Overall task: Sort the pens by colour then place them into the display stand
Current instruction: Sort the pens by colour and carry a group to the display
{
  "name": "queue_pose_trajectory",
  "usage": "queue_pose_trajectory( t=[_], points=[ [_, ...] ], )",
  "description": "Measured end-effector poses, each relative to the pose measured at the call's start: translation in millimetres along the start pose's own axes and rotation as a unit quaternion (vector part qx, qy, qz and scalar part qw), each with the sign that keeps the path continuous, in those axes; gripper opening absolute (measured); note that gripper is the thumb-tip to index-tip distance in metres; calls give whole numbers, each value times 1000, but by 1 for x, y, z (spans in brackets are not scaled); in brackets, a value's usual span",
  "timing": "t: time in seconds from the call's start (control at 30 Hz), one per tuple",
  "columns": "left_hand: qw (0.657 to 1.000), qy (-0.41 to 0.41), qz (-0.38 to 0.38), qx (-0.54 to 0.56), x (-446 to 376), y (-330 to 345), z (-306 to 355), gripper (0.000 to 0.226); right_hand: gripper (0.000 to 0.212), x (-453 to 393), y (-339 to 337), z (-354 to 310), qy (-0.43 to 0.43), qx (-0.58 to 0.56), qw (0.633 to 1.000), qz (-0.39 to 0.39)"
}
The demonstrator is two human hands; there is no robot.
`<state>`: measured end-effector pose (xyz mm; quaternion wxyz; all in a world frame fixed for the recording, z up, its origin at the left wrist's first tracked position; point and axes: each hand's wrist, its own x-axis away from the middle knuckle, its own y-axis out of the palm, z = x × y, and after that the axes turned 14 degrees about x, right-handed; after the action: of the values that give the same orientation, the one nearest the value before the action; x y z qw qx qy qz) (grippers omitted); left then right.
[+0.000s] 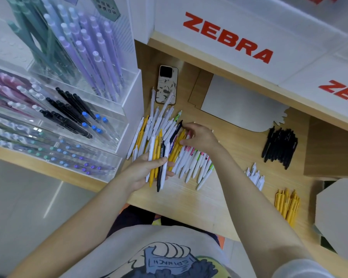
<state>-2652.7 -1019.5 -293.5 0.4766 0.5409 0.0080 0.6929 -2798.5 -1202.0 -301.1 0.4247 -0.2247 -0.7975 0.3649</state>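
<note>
A mixed heap of white, yellow and black pens (161,127) lies on the wooden counter (199,199). My left hand (143,173) grips a small bunch of pens (159,161) from that heap: white, yellow and one black. My right hand (199,137) reaches into the heap and pinches a pen with its fingertips; which colour is unclear. Sorted groups lie to the right: black pens (279,147), a few white pens (256,175), and yellow pens (287,205). The clear acrylic display stand (72,93) on the left holds purple, green and black pens.
A phone in a patterned case (167,85) lies behind the heap. White boxes with red lettering (227,35) stand at the back. A grey board (239,105) lies on the counter, another grey board (340,213) at the right edge.
</note>
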Motion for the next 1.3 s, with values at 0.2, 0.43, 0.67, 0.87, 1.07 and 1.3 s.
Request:
queue_pose_trajectory(
  t=[0.2, 0.43, 0.67, 0.87, 1.07, 1.3],
  points=[
    [1000, 2, 2, -29, -4, 3, -4, 29, 43, -8, 13, 5, 9, -47, 998, 33],
    [998, 20, 4, -58, -7, 9, -12, 40, 13, 6, 5, -6, 57, -278, 958, 43],
    [998, 43, 25, -31, 0, 1, -7, 24, 13, 33, -26, 11, 40, -358, 932, 24],
    [998, 30, 21, -43, 0, 9, -6, 55, 14, 53, -28, 1, -1, -371, 928, 3],
    [999, 19, -5, -47, 0, 22, -10, 23, 18, 48, -3, -21, 28, -367, 929, 32],
    [999, -2, 40, 12, -6, 5, -24, 32, 55, 29, 12, -4, 56, -111, 992, 0]
  ],
)
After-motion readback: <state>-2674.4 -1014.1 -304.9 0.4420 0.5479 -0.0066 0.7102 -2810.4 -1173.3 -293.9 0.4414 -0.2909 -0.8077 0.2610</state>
